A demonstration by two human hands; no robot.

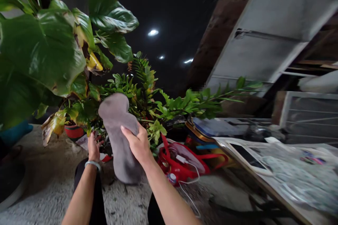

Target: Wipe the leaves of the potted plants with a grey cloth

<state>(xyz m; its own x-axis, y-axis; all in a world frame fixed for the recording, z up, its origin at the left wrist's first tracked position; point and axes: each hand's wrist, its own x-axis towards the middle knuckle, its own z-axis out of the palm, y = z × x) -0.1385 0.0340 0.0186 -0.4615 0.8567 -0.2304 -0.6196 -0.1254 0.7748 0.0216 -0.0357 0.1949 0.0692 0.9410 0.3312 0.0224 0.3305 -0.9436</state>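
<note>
My right hand (138,144) grips a grey plush cloth (117,135) from the front, its fingers pressed into the fabric. The cloth hangs in a long, waisted shape, and its lower end nearly reaches the floor. My left hand (93,147) is raised to the left of the cloth, apart from it, with a beaded bracelet (93,164) on its wrist. Its fingers point up toward the drooping leaves of a potted plant (79,109) and appear to hold nothing.
Broad glossy leaves (39,49) fill the upper left, above a red pot (74,132). A red bag (182,163) with a white cable (188,191) lies to the right of the cloth. A framed glass panel (277,168) leans at the right, on a speckled grey floor (52,182).
</note>
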